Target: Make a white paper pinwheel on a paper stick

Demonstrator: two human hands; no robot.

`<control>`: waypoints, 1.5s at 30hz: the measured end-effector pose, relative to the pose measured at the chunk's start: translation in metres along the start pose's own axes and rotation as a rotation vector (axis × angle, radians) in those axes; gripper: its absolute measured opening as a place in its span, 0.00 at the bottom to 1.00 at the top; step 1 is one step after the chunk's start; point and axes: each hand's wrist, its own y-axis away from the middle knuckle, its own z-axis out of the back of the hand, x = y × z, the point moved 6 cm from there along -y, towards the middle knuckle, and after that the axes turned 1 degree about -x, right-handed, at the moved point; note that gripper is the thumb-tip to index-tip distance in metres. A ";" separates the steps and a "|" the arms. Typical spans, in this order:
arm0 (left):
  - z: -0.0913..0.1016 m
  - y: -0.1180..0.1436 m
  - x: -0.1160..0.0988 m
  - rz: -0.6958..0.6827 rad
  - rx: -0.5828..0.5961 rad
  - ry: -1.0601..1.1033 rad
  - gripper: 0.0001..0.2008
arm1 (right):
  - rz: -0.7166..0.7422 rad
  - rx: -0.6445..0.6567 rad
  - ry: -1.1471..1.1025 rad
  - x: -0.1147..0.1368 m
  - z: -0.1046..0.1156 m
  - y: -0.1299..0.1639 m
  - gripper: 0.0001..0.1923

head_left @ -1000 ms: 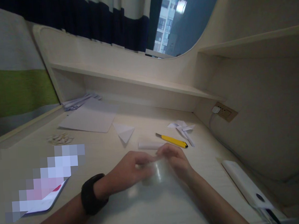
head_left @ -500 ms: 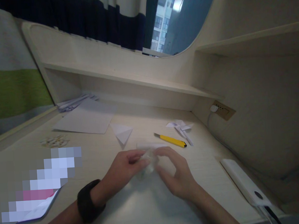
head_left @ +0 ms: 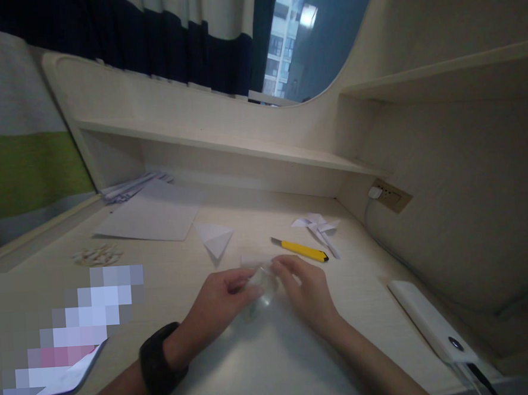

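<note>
Centrally, low in the frame, the left hand (head_left: 220, 295) and right hand (head_left: 303, 290) meet over a small clear, blurred object (head_left: 259, 288), likely a roll of transparent tape; each hand's grip is pinched on it just above the table (head_left: 376, 274). A black wristband (head_left: 160, 360) sits on the left wrist. Above the hands lie a yellow utility knife (head_left: 299, 249), a folded paper triangle (head_left: 213, 239) and a paper pinwheel (head_left: 318, 225). A white sheet (head_left: 151, 211) lies at upper left.
</note>
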 end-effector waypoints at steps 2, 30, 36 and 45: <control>0.002 0.000 0.000 -0.001 -0.022 0.010 0.15 | 0.004 0.009 -0.017 0.001 -0.001 -0.001 0.07; -0.002 0.001 0.005 0.008 0.003 0.085 0.19 | -0.099 0.065 0.059 -0.007 -0.012 -0.021 0.06; -0.010 0.001 0.006 -0.022 0.074 -0.030 0.13 | 0.101 0.054 0.099 0.007 -0.011 -0.021 0.05; -0.007 0.001 0.003 -0.036 0.048 -0.166 0.13 | 0.162 0.002 0.078 0.023 0.009 -0.028 0.06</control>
